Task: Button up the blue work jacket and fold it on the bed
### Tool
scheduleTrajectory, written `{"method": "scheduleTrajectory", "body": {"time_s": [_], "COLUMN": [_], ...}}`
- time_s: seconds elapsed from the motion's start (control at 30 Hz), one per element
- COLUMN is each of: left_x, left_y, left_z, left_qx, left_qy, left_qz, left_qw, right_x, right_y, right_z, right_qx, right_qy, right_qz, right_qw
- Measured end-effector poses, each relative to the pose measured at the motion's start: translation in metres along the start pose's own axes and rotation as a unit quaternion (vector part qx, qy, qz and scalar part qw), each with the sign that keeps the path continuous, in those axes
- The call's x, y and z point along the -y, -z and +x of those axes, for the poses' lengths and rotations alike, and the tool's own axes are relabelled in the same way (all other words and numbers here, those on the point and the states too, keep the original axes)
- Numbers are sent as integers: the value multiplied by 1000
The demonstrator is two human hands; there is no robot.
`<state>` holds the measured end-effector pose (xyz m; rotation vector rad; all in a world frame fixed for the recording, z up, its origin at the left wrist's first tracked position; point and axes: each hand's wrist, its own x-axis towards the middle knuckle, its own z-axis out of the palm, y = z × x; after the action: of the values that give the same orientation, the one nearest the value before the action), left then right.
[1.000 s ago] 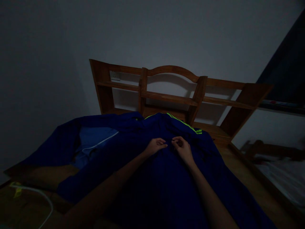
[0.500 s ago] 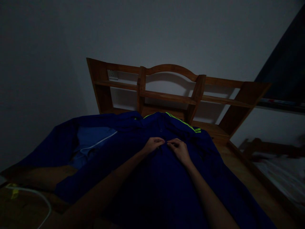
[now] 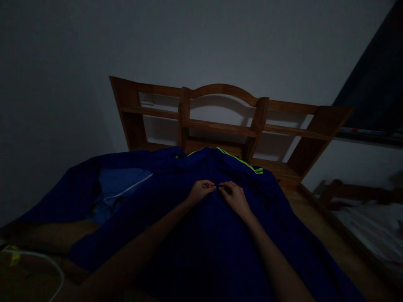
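Observation:
A dark blue jacket (image 3: 201, 243) with neon-yellow stripes at its shoulder is spread out in front of me, its collar end away from me. My left hand (image 3: 200, 191) is closed in a pinch at the middle of the jacket's front. Facing it, my right hand (image 3: 233, 196) pinches the same part, the two sets of fingertips almost meeting. Both seem to grip the jacket's front edge, though the dim light hides the exact detail between the fingers. To the left lies a lighter blue cloth (image 3: 121, 184) with a white edge, partly framed by the jacket's sleeve.
Behind the jacket a wooden shelf unit (image 3: 220, 126) stands against the pale wall (image 3: 201, 42). A white cable (image 3: 47, 256) with a yellow tag curves at the lower left. On the right are a bed (image 3: 371, 226) and a dark curtain (image 3: 374, 84).
Both hands stay pinched at the jacket's front, with their fingertips slightly closer together. The whole view has shifted a little.

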<state>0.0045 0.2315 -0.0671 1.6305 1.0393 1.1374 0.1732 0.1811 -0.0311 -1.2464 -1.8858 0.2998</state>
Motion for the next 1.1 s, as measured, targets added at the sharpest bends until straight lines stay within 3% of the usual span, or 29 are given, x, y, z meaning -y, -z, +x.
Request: {"method": "scheduleTrajectory", "body": {"time_s": [0.1, 0.13, 0.17, 0.23, 0.3, 0.37, 0.53, 0.77, 0.93, 1.1], "left_x": [-4, -8, -13, -26, -38, -45, -47, -45, -35, -29], "left_y": [5, 9, 14, 27, 39, 46, 42, 35, 36, 41], "left_z": [1, 0, -1, -7, -13, -19, -24, -26, -21, -19], "left_qx": [-44, -34, 7, 173, 351, 435, 447, 424, 447, 452], "left_qy": [-23, -15, 7, 80, 129, 128, 95, 22, 106, 197], "left_qz": [40, 46, 44, 27, 16, 23, 83, 157, 126, -6], "left_qw": [998, 998, 999, 981, 927, 891, 886, 892, 879, 870], "right_x": [12, 14, 15, 13, 7, 0, -10, -13, -10, 0], "right_y": [13, 18, 23, 32, 38, 40, 34, 34, 28, 26], "right_z": [-2, -3, -4, -6, -9, -11, -15, -15, -15, -18], "right_qx": [48, 83, 129, 243, 355, 426, 468, 456, 461, 437], "right_qy": [9, 7, 1, -21, -50, -70, -78, -76, -71, -65], "right_qz": [33, 55, 79, 128, 167, 186, 194, 175, 155, 99], "right_qw": [998, 995, 988, 961, 919, 883, 859, 869, 871, 892]}}
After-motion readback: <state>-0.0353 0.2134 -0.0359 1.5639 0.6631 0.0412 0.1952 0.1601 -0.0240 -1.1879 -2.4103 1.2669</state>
